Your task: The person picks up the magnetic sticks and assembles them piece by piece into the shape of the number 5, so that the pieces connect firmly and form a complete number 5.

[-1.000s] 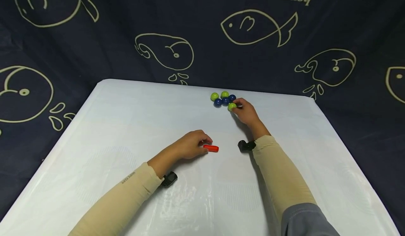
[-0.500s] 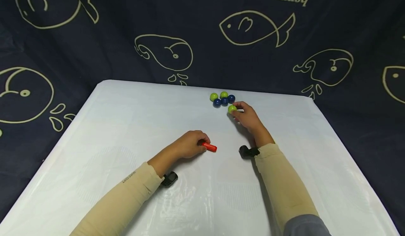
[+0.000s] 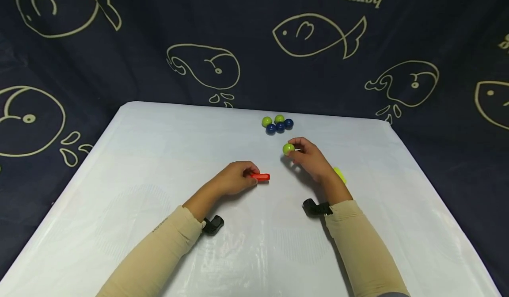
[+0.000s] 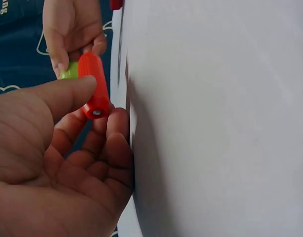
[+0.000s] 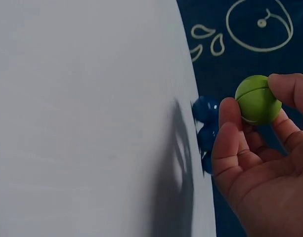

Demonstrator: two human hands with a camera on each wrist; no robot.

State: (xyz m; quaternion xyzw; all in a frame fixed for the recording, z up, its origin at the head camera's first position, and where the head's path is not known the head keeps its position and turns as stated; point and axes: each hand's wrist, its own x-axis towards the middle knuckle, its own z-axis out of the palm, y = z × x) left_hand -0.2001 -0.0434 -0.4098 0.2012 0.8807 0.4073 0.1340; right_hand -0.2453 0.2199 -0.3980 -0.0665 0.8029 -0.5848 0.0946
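Note:
My left hand (image 3: 234, 177) pinches a short red rod-like piece (image 3: 261, 177) between thumb and fingers. In the left wrist view the red piece (image 4: 93, 81) has a small metallic spot in its near end; its exact kind is unclear. My right hand (image 3: 312, 158) holds a glossy green ball (image 3: 288, 149) by the fingertips, above the tabletop. A seam line runs round that green ball (image 5: 258, 99) in the right wrist view. Beyond it, two green balls (image 3: 267, 121) and three dark blue balls (image 3: 280, 127) sit clustered near the table's far edge.
A bright yellow-green object (image 3: 339, 175) lies on the white table (image 3: 199, 142), partly hidden behind my right wrist. A dark red thing (image 4: 116, 4) shows at the left wrist view's top edge. A dark curtain (image 3: 254, 80) with fish drawings hangs behind the table.
My right hand has drawn the green ball away from the cluster, toward me. My left hand has taken hold of the red piece and shifted it slightly. The yellow-green object has come into view.

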